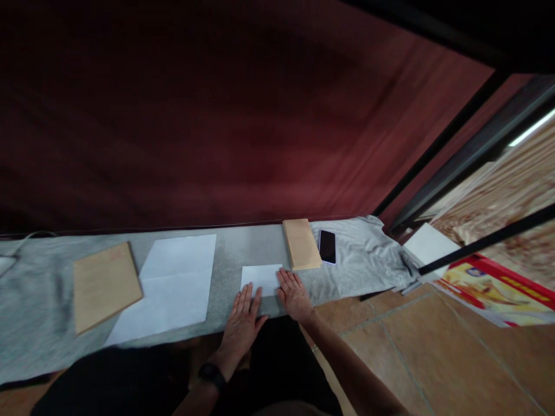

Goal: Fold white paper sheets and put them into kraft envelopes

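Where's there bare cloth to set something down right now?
The grey cloth is bare behind the small paper, between the large sheet and narrow brown stack; also, wrinkled, right of the phone. Crowded: the small paper, under the left hand and right hand; the stack beside the phone; the wide brown piece overlapping the large sheet.

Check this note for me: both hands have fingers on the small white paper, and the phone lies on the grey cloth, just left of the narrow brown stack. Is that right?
Not quite: the phone lies just right of the narrow brown stack, as the head view shows. Otherwise, both hands have fingers on the small white paper, and the phone is on the grey cloth.
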Motion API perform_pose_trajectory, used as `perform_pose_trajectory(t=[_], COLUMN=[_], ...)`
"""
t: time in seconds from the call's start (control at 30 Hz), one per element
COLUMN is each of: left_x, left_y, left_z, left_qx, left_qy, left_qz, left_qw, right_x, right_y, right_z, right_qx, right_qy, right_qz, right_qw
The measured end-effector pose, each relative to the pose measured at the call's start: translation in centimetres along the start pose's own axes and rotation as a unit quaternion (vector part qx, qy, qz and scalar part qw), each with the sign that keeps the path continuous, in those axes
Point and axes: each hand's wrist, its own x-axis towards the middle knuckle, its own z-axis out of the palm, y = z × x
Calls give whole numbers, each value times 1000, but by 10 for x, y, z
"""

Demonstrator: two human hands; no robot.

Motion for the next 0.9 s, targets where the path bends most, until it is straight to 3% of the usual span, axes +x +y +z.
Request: perform_pose_trajectory(t=[0.27,0.43,0.5,0.77,0.9], left_x=[-6,-3,-3,-8,3], left_y=[1,1,1,1,4], left_z=[-3,-6,-8,-8,-5], left_qx=[-6,-1,6,0,4], left_qy=[5,2,-3,18,22], left_qz=[-12,-2,0,-21,-41], left_qw=[1000,1000,1000,1000,999], right_x=[-7,-12,-17,-29,-33], right_y=[-12,-42,-46,-25,-22], right_z=[-9,-7,-7,-10,-5], right_qx=[9,38,39,9,-1], right_qy=[12,0,-5,-5,4], right_qz=[22,-49,-49,-37,-40], right_qw=[1000,998,998,999,999])
